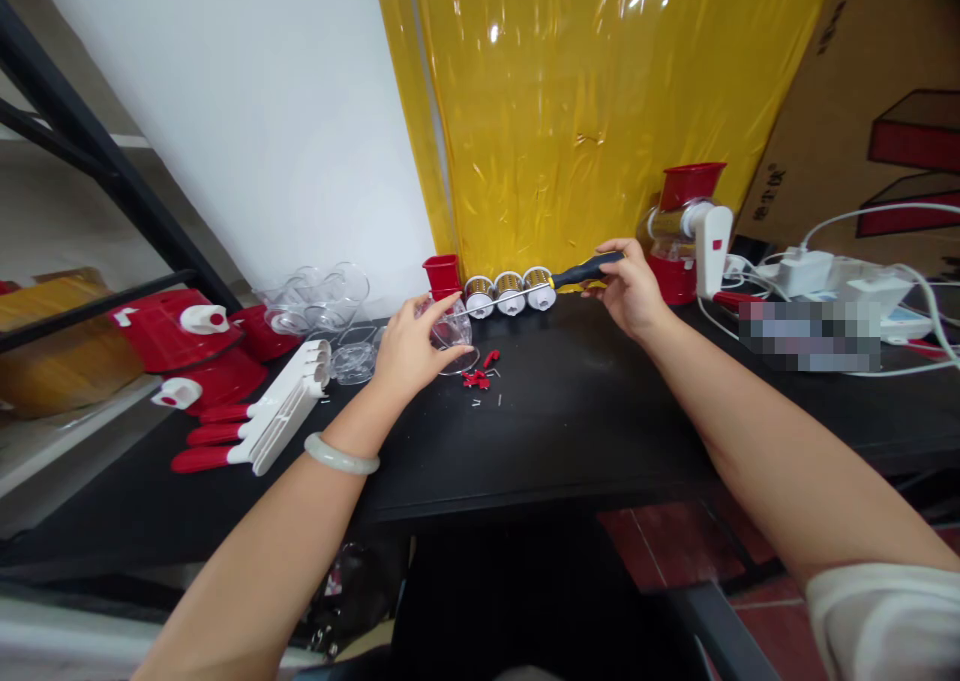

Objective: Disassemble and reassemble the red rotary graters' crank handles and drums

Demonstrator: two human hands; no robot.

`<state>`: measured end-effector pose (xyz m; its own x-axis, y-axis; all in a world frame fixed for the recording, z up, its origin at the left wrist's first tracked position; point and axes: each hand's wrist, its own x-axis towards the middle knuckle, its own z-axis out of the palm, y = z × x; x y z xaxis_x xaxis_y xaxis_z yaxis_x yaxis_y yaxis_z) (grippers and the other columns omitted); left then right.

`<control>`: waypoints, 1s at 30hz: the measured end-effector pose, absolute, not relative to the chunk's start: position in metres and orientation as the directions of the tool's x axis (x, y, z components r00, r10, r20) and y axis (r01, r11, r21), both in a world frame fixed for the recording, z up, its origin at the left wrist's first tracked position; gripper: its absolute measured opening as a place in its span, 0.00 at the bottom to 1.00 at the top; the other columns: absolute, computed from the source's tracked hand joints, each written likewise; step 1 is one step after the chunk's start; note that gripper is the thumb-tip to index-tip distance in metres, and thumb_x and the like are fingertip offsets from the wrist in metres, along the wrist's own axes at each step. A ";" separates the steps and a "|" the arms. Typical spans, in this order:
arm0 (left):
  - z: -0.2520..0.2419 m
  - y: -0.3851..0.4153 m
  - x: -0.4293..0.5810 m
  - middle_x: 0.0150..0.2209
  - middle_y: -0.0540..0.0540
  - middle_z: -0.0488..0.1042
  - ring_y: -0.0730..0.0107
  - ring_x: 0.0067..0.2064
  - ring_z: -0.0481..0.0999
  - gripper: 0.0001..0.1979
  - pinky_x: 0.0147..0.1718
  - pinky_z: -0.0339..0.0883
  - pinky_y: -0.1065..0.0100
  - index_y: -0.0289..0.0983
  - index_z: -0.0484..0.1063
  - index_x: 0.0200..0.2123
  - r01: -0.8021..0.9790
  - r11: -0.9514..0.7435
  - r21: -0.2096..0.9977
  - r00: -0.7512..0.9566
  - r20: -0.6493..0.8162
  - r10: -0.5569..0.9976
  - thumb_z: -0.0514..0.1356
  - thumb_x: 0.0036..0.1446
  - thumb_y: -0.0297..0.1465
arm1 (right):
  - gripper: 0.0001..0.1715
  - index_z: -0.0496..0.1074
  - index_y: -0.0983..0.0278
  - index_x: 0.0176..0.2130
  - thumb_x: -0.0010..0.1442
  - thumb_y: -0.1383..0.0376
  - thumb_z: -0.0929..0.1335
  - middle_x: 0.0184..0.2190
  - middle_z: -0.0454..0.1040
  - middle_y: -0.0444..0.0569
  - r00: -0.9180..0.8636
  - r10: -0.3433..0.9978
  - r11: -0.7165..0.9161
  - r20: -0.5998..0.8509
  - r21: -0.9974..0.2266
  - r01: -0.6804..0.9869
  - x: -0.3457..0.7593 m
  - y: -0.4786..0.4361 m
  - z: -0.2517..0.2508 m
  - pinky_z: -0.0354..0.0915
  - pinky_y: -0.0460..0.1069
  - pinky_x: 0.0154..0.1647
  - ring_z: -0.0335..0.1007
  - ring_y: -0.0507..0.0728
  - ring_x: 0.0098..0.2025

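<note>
My right hand (630,286) is closed round the dark handle of a long screwdriver (589,271). Its thin metal shaft runs left and down toward a clear plastic part (452,329). My left hand (409,351), a pale bangle on its wrist, grips that part with thumb and fingers. Whether the tip touches the part cannot be made out. Just behind stands a red hopper (442,275), beside a row of white-ended grater drums (511,295). Small red pieces (477,379) and tiny metal pins (499,399) lie on the black table near my left hand.
White crank arms with red handles (289,401), red bases (191,336) and clear plastic parts (319,296) crowd the left. A rotary grater (686,236) stands at the right, near white chargers and cables (806,271). The black tabletop's (540,461) front edge is close to me.
</note>
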<state>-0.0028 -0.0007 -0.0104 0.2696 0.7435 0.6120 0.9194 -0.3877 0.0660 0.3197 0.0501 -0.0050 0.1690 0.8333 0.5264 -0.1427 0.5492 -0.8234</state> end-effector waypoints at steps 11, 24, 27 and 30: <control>-0.010 0.000 -0.002 0.60 0.37 0.65 0.46 0.62 0.69 0.40 0.59 0.65 0.49 0.50 0.64 0.66 0.917 -0.394 0.061 0.273 0.624 0.732 0.69 0.52 0.49 | 0.16 0.60 0.55 0.39 0.55 0.53 0.68 0.28 0.65 0.38 0.222 0.808 0.569 0.545 -0.820 -0.058 0.319 0.054 -0.007 0.66 0.46 0.22 0.65 0.50 0.23; -0.009 0.000 -0.002 0.61 0.38 0.64 0.46 0.61 0.69 0.39 0.59 0.65 0.49 0.51 0.64 0.66 0.917 -0.394 0.068 0.276 0.607 0.746 0.69 0.53 0.48 | 0.17 0.60 0.56 0.38 0.53 0.51 0.67 0.30 0.65 0.41 0.177 0.819 0.563 0.546 -0.824 -0.060 0.320 0.048 -0.003 0.67 0.47 0.23 0.66 0.51 0.25; -0.009 -0.001 -0.002 0.61 0.38 0.64 0.46 0.62 0.69 0.39 0.59 0.64 0.49 0.51 0.63 0.66 0.915 -0.396 0.073 0.275 0.606 0.746 0.69 0.52 0.49 | 0.22 0.60 0.57 0.36 0.55 0.44 0.66 0.27 0.63 0.41 0.175 0.828 0.548 0.533 -0.835 -0.047 0.319 0.047 -0.002 0.65 0.47 0.21 0.64 0.52 0.23; -0.009 -0.001 -0.002 0.61 0.39 0.64 0.46 0.62 0.68 0.39 0.60 0.64 0.49 0.52 0.63 0.66 0.914 -0.398 0.078 0.273 0.605 0.748 0.69 0.52 0.49 | 0.23 0.59 0.57 0.32 0.55 0.44 0.68 0.22 0.59 0.39 0.252 0.803 0.545 0.539 -0.837 0.053 0.319 0.048 -0.003 0.60 0.46 0.18 0.58 0.50 0.19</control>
